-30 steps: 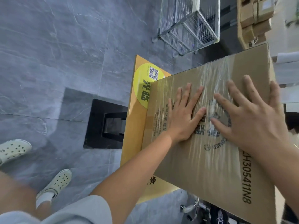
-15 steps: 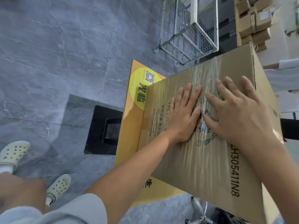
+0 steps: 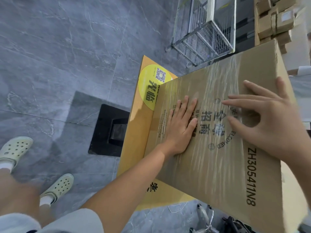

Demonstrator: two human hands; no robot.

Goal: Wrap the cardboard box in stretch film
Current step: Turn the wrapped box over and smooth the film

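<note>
Cardboard box (image 3: 218, 174) on the yellow bench (image 3: 136, 132), its film apparently being pressed down.
Left hand (image 3: 181, 125) lies flat with straight fingers on the stretch film (image 3: 213, 78), likely so it clings; right hand (image 3: 269, 125), fingers spread and gripping nothing, steadies the box top beside it.
</note>
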